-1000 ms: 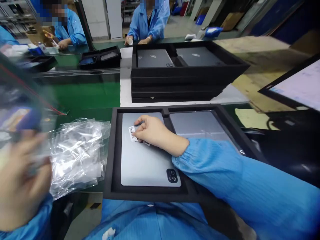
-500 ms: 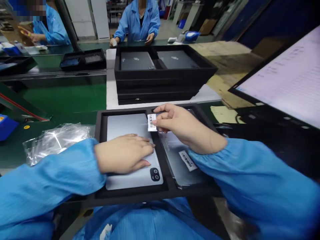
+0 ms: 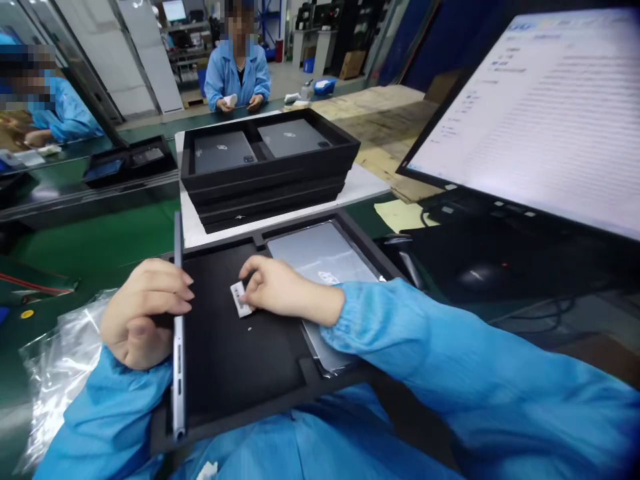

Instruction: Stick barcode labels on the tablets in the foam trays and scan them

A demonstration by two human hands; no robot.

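My left hand (image 3: 147, 310) grips a grey tablet (image 3: 179, 373) that stands on edge at the left side of the black foam tray (image 3: 311, 383). Its narrow side with ports faces me. Pinched in my right hand (image 3: 270, 283) is a small white barcode label (image 3: 241, 300), held over the bare left compartment of the tray. A tiny pale speck (image 3: 250, 329) lies on that compartment's floor. In the right compartment lies a second tablet (image 3: 327, 257) in clear film, partly hidden by my right forearm.
Clear plastic bags (image 3: 65, 373) lie left of the tray. Beyond it rise stacked black trays (image 3: 270, 177) holding tablets. A monitor (image 3: 540, 120), a mouse (image 3: 483, 277) and a yellow paper (image 3: 403, 215) are on the right. Two people in blue (image 3: 237, 73) work across the bench.
My left hand has raised the left tablet out of its compartment onto its edge. My right hand has moved the label left and down over that compartment. The camera view has turned.
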